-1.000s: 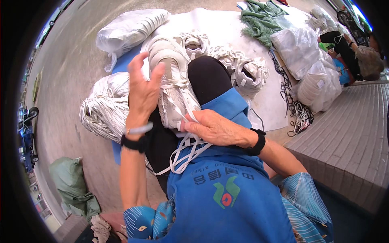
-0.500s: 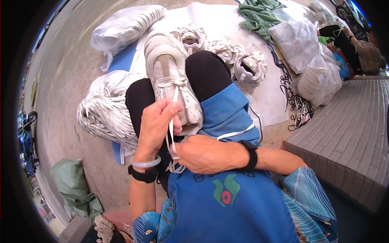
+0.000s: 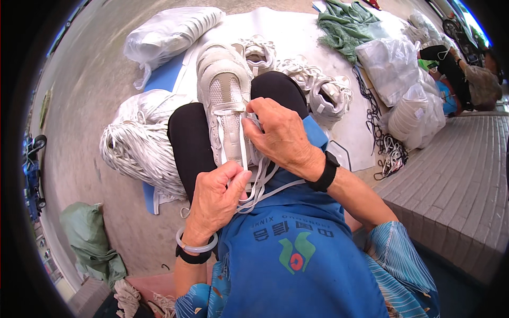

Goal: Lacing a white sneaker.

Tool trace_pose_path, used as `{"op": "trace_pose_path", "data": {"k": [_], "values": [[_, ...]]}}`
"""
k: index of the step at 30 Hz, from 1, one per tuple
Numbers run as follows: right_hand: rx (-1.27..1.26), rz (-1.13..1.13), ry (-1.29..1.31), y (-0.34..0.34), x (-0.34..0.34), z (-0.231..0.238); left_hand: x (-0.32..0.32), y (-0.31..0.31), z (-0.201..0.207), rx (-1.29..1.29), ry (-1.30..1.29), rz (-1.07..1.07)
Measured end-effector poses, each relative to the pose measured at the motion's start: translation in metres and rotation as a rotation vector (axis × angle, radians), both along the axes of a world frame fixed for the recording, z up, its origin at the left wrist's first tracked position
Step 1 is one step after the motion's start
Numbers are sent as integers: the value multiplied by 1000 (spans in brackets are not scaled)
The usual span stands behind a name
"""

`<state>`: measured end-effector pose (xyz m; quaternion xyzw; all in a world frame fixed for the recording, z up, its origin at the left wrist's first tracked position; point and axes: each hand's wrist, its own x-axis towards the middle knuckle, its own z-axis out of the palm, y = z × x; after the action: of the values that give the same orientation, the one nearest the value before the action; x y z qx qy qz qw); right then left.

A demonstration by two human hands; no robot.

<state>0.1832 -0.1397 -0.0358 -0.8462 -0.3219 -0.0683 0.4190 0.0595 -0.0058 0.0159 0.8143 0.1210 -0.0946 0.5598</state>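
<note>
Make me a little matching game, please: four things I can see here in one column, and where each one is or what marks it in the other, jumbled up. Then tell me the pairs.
Column one
1. Nearest shoe
2. Bundle of white laces
3. Left hand
4. Green cloth

Column two
A. At the far right part of the white sheet
B. Has a pale bangle at its wrist
C. Between the black-clad knees
D. To the left of both knees

Right pairs: 1-C, 2-D, 3-B, 4-A
</note>
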Motion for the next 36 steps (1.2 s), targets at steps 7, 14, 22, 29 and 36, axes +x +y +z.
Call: {"op": "trace_pose_path", "data": {"k": [7, 14, 22, 29, 36], "values": [[-192, 13, -160, 10, 3, 5, -2, 0, -6, -16, 4, 9], [-173, 54, -156, 19, 16, 8, -6, -1, -7, 50, -24, 3], [-366, 51, 262, 9, 42, 12, -17, 25, 22, 93, -124, -35], [-139, 65, 291, -7, 34, 9, -19, 33, 22, -333, -66, 146], [24, -259, 174, -107, 52, 16, -9, 84, 26, -1008, -376, 320]]}}
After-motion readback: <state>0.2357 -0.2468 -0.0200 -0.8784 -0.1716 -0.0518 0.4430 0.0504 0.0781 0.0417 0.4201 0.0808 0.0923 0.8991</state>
